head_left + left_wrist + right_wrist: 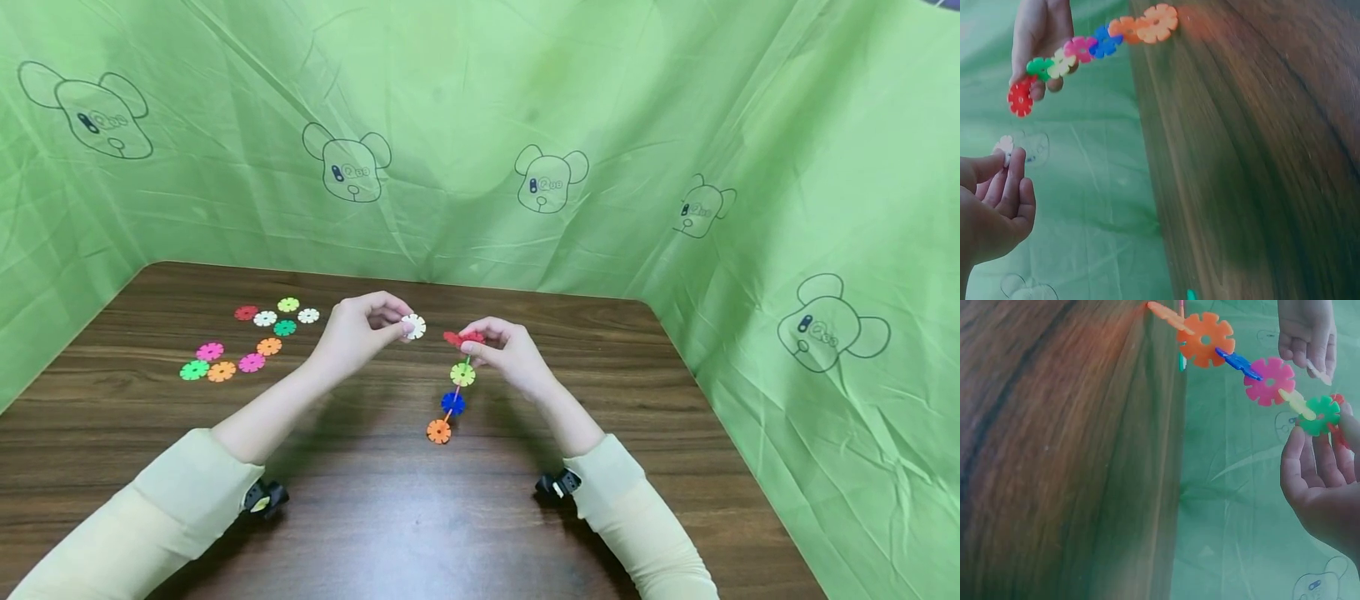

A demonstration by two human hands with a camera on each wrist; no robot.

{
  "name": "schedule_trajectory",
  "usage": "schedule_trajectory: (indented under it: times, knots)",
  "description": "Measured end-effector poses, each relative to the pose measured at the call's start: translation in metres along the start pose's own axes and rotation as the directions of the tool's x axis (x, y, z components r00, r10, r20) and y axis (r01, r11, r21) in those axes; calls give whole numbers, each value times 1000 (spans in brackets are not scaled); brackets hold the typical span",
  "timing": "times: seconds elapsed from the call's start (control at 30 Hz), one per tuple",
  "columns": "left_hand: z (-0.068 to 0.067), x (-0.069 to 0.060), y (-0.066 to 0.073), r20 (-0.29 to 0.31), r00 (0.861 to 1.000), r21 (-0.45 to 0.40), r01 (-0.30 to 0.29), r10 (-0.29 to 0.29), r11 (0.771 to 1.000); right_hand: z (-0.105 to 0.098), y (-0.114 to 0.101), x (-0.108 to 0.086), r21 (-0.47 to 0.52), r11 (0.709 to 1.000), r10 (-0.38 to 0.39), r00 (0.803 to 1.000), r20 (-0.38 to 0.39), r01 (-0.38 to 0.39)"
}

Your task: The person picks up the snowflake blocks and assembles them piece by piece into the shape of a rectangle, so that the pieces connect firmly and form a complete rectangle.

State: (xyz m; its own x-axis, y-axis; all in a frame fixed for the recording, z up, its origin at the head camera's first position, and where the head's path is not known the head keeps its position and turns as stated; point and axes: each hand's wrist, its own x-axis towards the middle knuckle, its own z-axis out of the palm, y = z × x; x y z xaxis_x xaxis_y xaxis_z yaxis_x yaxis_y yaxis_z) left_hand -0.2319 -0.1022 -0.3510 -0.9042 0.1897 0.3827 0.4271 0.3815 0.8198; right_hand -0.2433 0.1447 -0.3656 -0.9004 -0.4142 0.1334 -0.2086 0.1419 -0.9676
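Between thumb and fingers my left hand pinches a white notched plastic disc, held up above the table. To its right, my right hand grips the top end of a chain of interlocked snowflake discs. Red pieces sit at that end, partly hidden by the fingers. Down the chain come a green disc, a yellow one, a pink one, a blue one and orange ones at the bottom. A small gap separates the white disc from the red end.
On the left of the brown wooden table lie several loose discs, among them a red disc, a green disc and a pink disc. Green cloth printed with bear heads hangs behind and at the sides.
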Motion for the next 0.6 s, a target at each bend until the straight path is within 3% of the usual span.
schedule_trajectory:
  times: [0.23,0.6]
  knots:
    - [6,-8,10,-2,999,-19,-46,46,999,11,-29,-12,-88,994,-64,998,30,66]
    - [15,-16,12,-33,996,-67,-81,79,994,15,-35,-17,-118,989,-91,995,27,94]
